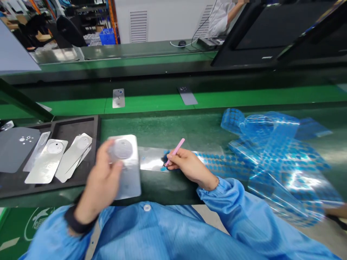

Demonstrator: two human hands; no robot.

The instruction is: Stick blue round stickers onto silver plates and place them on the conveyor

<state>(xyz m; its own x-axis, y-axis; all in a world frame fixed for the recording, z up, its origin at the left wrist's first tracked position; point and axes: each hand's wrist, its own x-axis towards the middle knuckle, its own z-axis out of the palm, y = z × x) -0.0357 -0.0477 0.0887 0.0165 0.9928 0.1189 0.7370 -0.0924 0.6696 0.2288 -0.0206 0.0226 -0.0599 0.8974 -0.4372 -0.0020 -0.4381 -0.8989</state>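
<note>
A silvery phone back panel [129,180] with a round camera area is held upright by its left edge in my left hand [104,177]. My right hand [188,164] pinches pink tweezers [178,146], their tip down at a clear film strip [153,159] lying on the green bench. Small blue dots and a dark patch show on the strip near the tip. Rows of blue round stickers [225,162] run along the strip to the right of my right hand.
A black tray [97,144] at the left holds several silvery panels [46,166] and a grey one [17,148]. Crumpled blue sticker film [273,144] covers the right side. Two panels lie on the green ledge behind. A person's arm [233,12] shows beyond.
</note>
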